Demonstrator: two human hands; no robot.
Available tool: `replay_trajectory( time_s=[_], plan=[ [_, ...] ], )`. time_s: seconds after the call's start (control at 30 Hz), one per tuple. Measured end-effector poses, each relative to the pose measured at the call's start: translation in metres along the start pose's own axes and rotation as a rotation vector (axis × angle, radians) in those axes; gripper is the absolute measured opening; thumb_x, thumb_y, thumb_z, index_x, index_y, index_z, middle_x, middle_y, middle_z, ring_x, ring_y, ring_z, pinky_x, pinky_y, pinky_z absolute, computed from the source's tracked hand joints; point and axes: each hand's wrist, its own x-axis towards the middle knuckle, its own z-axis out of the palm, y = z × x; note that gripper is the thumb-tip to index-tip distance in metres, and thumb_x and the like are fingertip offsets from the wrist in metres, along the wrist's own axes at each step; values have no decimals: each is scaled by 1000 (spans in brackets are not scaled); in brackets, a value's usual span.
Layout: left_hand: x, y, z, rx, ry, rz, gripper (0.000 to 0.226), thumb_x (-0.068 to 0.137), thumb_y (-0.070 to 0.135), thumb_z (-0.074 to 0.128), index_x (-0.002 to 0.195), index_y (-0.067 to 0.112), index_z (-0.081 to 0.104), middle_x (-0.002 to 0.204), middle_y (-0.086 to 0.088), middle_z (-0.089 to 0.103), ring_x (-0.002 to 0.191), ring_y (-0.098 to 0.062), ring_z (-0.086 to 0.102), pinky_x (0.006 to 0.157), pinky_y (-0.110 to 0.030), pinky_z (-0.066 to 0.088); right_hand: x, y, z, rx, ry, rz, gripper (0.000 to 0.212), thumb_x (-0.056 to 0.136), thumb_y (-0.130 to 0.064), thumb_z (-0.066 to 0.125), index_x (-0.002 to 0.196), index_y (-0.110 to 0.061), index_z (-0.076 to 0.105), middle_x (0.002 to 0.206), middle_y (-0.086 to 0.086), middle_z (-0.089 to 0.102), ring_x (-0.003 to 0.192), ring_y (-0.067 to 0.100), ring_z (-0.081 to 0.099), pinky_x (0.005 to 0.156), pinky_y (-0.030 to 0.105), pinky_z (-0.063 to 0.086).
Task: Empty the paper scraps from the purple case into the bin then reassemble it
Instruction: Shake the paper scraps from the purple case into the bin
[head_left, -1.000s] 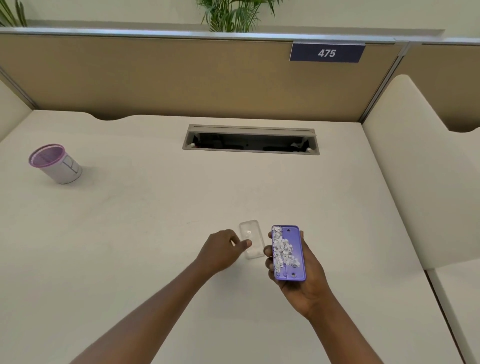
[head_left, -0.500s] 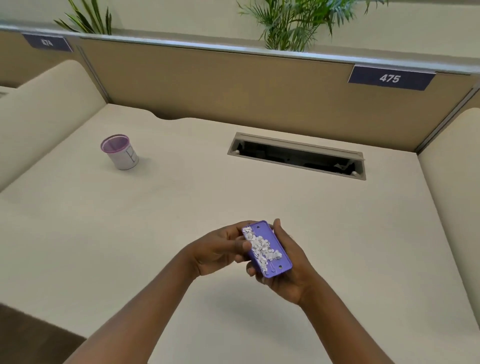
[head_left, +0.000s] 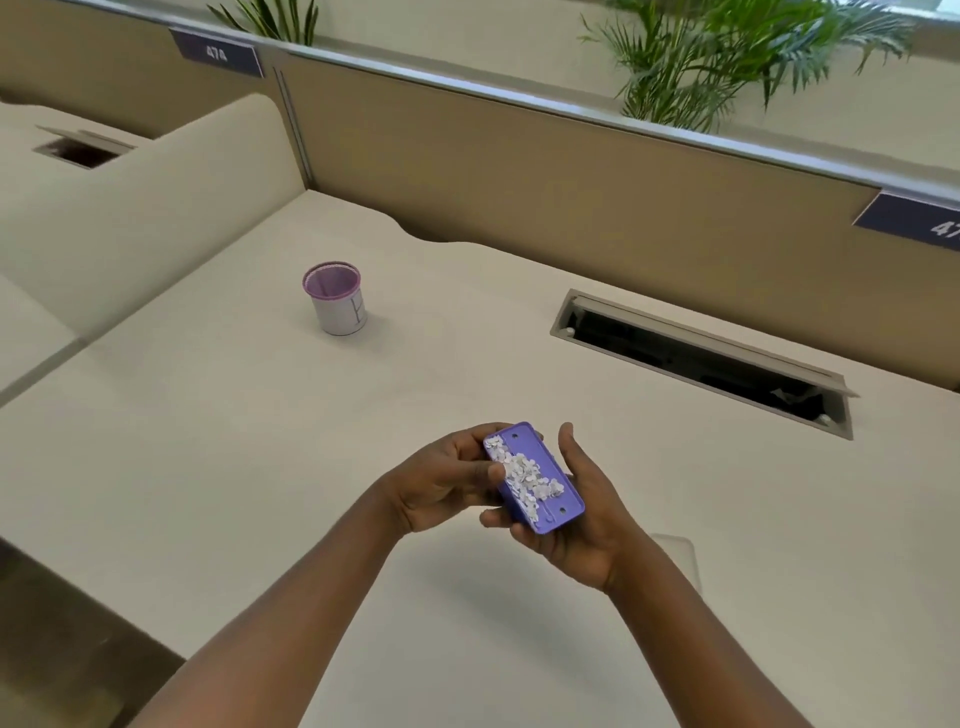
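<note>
The purple case (head_left: 545, 499) is an open shallow tray with white paper scraps (head_left: 524, 475) piled inside. I hold it above the desk with both hands. My right hand (head_left: 582, 519) cups it from below and on the right side. My left hand (head_left: 447, 478) grips its left long edge, thumb touching the scraps. The bin (head_left: 335, 297), a small white cup with a purple rim, stands upright on the desk at the far left, well away from the case. The clear lid (head_left: 680, 558) lies flat on the desk behind my right forearm, partly hidden.
A cable slot (head_left: 701, 364) with an open flap is cut into the desk at the back right. A tan partition (head_left: 519, 171) runs along the far edge, and a cream divider (head_left: 156, 208) stands on the left. The desk's front-left edge (head_left: 93, 582) drops to the floor.
My left hand left the clear lid on the desk and joined the right hand on the purple case. My view has turned left, bringing the bin nearer the middle.
</note>
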Motion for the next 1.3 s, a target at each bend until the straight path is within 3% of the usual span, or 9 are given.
replay_trajectory(
  time_s=[0.1,0.2,0.4,0.57,0.73,0.83,0.97,1.07,1.3],
  plan=[
    [-1,18,-40,-53,67,46,103,62,39,97,145,1,49,136,-23,59,113,-30,66,86,-33,59,35,-1,18,-25,39,14,85,92,-76,28,120,-12,76,121,27,71,86,38,77,64,33,65],
    [-3,39,-79,-55,113,102,112,58,40,98,147,-3,44,141,-25,54,125,-35,56,107,-43,47,71,-2,33,-110,116,11,87,90,-77,27,117,-11,76,119,28,72,89,38,77,66,33,65],
    [-11,84,-165,-101,205,154,77,65,29,96,131,13,60,122,-5,75,109,-22,73,88,-33,62,147,-10,66,-194,339,-93,76,96,-71,35,118,-5,67,108,24,77,96,39,77,66,34,64],
    [-12,113,-231,-80,265,223,40,94,0,60,132,14,60,122,-4,75,108,-21,73,85,-30,62,211,-13,100,-301,437,-198,63,100,-62,41,106,-7,71,101,20,79,93,37,77,68,36,64],
    [-9,139,-272,-51,324,289,43,90,2,67,131,12,60,121,-8,74,108,-21,72,87,-30,61,272,-9,130,-679,550,-295,55,101,-62,39,101,-16,69,106,10,75,100,30,72,86,41,60],
    [-6,154,-292,-32,372,353,39,90,3,66,127,13,63,121,-8,74,110,-22,71,89,-32,61,302,-3,138,-1071,628,-404,56,99,-64,38,105,-14,64,106,8,71,91,27,63,76,38,51],
    [1,176,-311,18,443,404,41,91,3,69,130,13,61,121,-8,72,110,-23,69,90,-32,61,333,3,138,-1440,702,-378,56,97,-60,48,133,-17,55,131,9,58,110,24,59,86,35,47],
    [8,190,-322,56,477,425,44,89,4,72,130,13,59,123,-11,69,109,-22,69,89,-31,61,345,11,134,-1632,697,-338,61,94,-57,55,140,-16,48,138,11,51,127,30,50,92,43,50],
    [19,198,-348,101,537,422,39,94,-5,64,129,12,59,125,-12,65,101,-17,71,84,-26,61,350,26,127,-1837,768,-375,58,94,-58,52,134,-16,51,139,6,47,126,27,46,84,39,52]
  ],
)
